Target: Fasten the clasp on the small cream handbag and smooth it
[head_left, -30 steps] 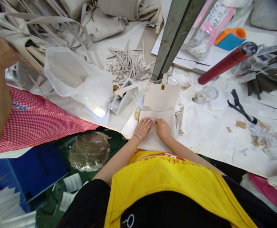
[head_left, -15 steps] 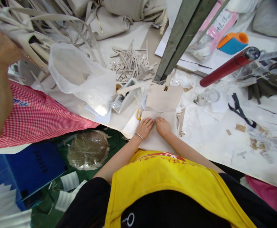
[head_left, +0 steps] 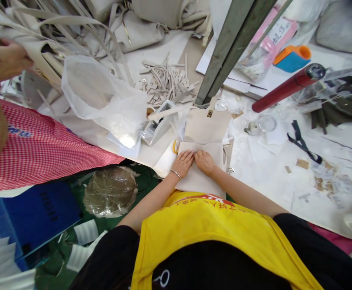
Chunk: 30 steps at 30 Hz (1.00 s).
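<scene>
A beige handbag (head_left: 200, 183) lies at the table's front edge against my apron, its flap (head_left: 206, 128) folded back away from me. On the flap's strap sits a small gold-coloured clasp (head_left: 209, 114). My left hand (head_left: 183, 163) rests flat on the bag body, fingers stretched out. Close beside it, my right hand (head_left: 205, 162) presses on the same panel with its fingers laid out, fingertips almost meeting the left ones. Whatever is under the fingertips is hidden. Left of the bag are a yellow scissor handle (head_left: 175, 146) and a tape dispenser (head_left: 158, 123).
Beige straps (head_left: 170, 78) are heaped behind, by a metal post (head_left: 224, 48). A plastic bag (head_left: 103, 96) stands left. Right are a red cylinder (head_left: 287, 88), a glass jar (head_left: 262, 125) and black-handled snips (head_left: 303, 143). A co-worker's hand (head_left: 3, 58) is at far left.
My right hand has shifted slightly left, closer to my left hand, and its fingers lie flatter. The co-worker's hand at the left has moved and shows more of its fingers.
</scene>
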Each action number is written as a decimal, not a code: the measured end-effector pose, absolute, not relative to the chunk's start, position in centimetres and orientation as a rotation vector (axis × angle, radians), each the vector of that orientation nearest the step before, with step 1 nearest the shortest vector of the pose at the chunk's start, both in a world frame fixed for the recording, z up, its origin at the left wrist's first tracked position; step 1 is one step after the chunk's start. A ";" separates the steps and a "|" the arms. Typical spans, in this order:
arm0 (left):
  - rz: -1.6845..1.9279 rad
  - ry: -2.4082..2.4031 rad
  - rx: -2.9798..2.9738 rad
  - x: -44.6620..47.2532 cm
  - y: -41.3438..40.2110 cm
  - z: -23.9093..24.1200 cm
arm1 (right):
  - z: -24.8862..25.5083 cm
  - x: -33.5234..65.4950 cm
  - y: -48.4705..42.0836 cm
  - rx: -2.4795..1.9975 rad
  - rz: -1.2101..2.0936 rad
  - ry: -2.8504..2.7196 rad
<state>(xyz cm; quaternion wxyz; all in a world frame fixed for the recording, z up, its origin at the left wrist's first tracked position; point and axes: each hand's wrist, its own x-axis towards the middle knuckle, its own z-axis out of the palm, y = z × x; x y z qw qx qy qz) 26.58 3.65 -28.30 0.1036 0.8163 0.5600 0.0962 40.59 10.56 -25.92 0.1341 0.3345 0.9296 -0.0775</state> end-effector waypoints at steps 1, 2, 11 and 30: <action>0.283 1.651 2.410 26.6 3.6 -28.3 | -25.9 40.6 10.5 0.992 -0.212 2.690; 0.282 1.648 2.415 26.6 3.6 -28.2 | -25.9 40.5 10.4 1.013 -0.202 2.687; 0.279 1.653 2.399 26.5 3.4 -27.8 | -25.6 41.1 10.1 1.096 -0.186 2.614; 0.655 1.655 2.271 26.0 1.9 -27.5 | -20.2 48.0 7.8 2.064 -1.008 2.448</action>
